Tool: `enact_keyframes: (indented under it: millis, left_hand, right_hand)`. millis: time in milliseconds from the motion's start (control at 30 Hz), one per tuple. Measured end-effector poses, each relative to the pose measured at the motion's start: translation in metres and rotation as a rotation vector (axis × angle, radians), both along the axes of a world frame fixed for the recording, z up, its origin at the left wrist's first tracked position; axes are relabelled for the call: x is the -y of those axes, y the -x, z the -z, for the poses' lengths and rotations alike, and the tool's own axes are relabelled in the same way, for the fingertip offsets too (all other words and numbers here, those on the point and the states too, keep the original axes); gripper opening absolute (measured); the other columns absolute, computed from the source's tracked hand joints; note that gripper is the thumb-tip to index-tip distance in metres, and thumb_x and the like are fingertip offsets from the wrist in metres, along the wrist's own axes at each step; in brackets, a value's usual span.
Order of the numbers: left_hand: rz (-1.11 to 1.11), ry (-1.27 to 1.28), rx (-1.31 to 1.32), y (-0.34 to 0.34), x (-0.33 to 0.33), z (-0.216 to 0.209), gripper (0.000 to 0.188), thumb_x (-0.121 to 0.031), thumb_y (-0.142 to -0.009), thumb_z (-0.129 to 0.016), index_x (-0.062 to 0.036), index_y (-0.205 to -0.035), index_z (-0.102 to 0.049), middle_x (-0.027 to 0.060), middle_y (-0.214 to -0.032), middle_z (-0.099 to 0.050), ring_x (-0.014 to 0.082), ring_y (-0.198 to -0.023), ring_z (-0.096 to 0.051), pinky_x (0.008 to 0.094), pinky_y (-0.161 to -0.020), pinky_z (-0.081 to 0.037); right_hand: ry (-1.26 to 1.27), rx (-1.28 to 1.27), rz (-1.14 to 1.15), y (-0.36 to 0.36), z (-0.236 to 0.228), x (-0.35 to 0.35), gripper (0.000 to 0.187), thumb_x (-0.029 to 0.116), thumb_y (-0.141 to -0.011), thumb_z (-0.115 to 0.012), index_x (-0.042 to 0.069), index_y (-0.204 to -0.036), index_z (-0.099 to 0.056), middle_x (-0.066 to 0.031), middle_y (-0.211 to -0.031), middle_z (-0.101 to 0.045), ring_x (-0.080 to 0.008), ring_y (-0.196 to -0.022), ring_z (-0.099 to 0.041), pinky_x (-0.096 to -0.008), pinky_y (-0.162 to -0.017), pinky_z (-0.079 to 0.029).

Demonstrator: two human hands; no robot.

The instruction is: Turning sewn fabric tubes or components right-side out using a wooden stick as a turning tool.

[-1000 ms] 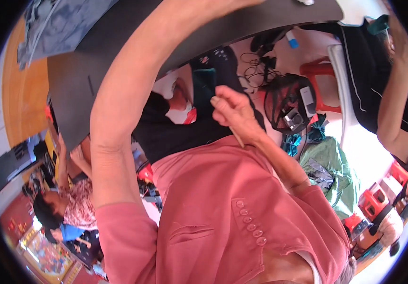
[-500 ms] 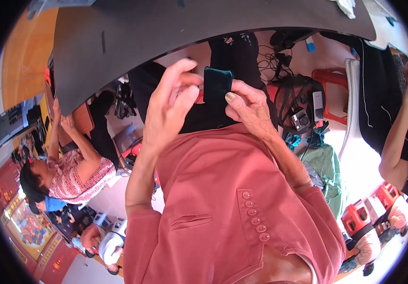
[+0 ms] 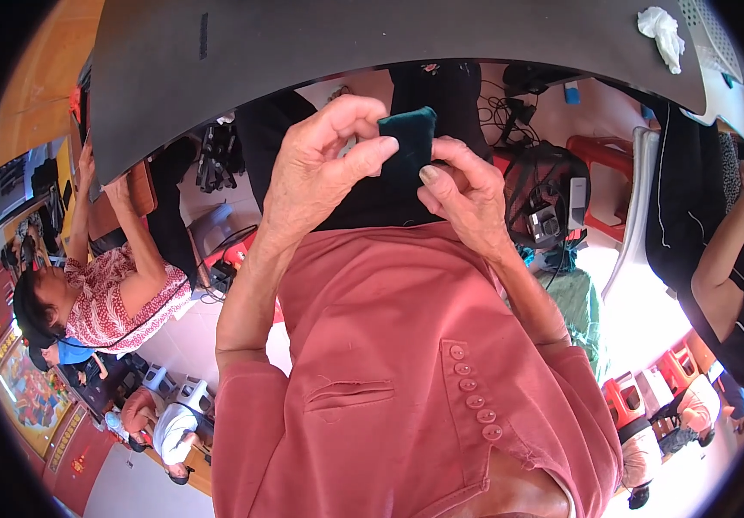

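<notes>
Beyond the left hand [image 3: 324,160] and the right hand [image 3: 467,190]: dark desk [image 3: 372,39], near edge crossing the view; both hands short of it, not touching. Well left of the left hand: a person [image 3: 117,298] in a red-and-white patterned top and black cap, arms raised toward the desk's side. Well right of the right hand: a second person in dark clothing, bare forearm [image 3: 730,250] bent upward. Below both hands: wearer's pink shirt [image 3: 363,345], slit at the chest, row of round buttons [image 3: 475,402].

Right of the right hand, at floor level: red stool [image 3: 611,177], partly covered by a black bag [image 3: 523,173]; green sack [image 3: 575,298] farther down, beside the right forearm.

Left hand: thumb and fingers nearly together, gripping the left edge of the cloth, thumb on its front face. Right hand: thumb and forefinger pinching its lower right edge, other fingers curled.

Far off to the upper right of the right hand: crumpled white tissue [image 3: 662,39], on the desk. Between the hands: small dark green cloth [image 3: 410,142], raised above the lap, roughly upright, slightly tilted.
</notes>
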State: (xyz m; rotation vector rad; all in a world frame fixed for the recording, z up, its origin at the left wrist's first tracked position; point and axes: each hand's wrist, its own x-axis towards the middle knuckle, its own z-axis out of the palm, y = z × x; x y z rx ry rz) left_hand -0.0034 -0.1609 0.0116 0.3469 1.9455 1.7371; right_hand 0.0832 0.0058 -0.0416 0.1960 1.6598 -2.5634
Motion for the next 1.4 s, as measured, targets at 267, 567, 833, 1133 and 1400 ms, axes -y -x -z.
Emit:
enact_keyframes:
  millis: [267, 567, 833, 1133, 1400]
  left_hand:
    - [-0.015, -0.396, 0.201, -0.009, -0.013, 0.017, 0.032, -0.028, -0.093, -0.052, 0.0005, -0.107, -0.06, 0.0119, -0.102, -0.064, 0.0166, -0.097, -0.055, 0.0314, -0.087, -0.043]
    - [-0.04, -0.39, 0.228, -0.011, -0.009, 0.016, 0.054, -0.034, -0.089, -0.055, 0.0003, -0.128, -0.039, 0.0155, -0.109, -0.061, 0.0188, -0.103, -0.053, 0.0324, -0.089, -0.041]
    - [0.017, -0.259, -0.006, 0.003, -0.005, 0.017, 0.044, -0.035, -0.09, -0.052, -0.0041, -0.121, -0.049, 0.0093, -0.097, -0.063, 0.0085, -0.073, -0.055, 0.0215, -0.06, -0.042]
    - [0.063, -0.094, -0.123, 0.006, 0.001, 0.02, 0.013, -0.009, -0.087, -0.061, -0.0016, -0.098, -0.063, -0.0004, -0.07, -0.056, 0.0058, -0.064, -0.056, 0.0203, -0.056, -0.049]
    - [0.093, -0.01, -0.086, 0.009, 0.002, 0.013, 0.016, -0.008, -0.087, -0.06, -0.0019, -0.102, -0.06, -0.0007, -0.069, -0.056, 0.0054, -0.06, -0.052, 0.0204, -0.056, -0.046]
  right_hand:
    - [-0.166, -0.124, 0.154, 0.0, -0.006, 0.016, 0.022, -0.008, -0.08, -0.064, -0.001, -0.1, -0.063, -0.0042, -0.088, -0.056, -0.0054, -0.069, -0.052, -0.0173, -0.057, -0.042]
    - [-0.167, -0.079, 0.237, -0.011, -0.003, 0.026, 0.02, -0.008, -0.081, -0.063, -0.002, -0.1, -0.06, -0.0041, -0.092, -0.054, -0.0045, -0.072, -0.05, -0.0168, -0.059, -0.04]
    - [0.029, -0.071, 0.167, -0.007, -0.006, 0.02, 0.013, -0.004, -0.085, -0.06, -0.003, -0.098, -0.059, -0.0042, -0.088, -0.053, -0.0055, -0.062, -0.05, -0.0183, -0.053, -0.04]
    - [0.034, -0.03, 0.14, -0.004, -0.003, 0.013, 0.013, 0.0, -0.088, -0.058, -0.003, -0.101, -0.058, -0.0039, -0.084, -0.052, -0.0056, -0.057, -0.049, -0.019, -0.049, -0.039]
    - [0.014, 0.076, 0.075, -0.006, -0.006, 0.011, 0.02, 0.0, -0.087, -0.06, -0.003, -0.107, -0.057, -0.0037, -0.087, -0.05, -0.0049, -0.057, -0.048, -0.0178, -0.048, -0.039]
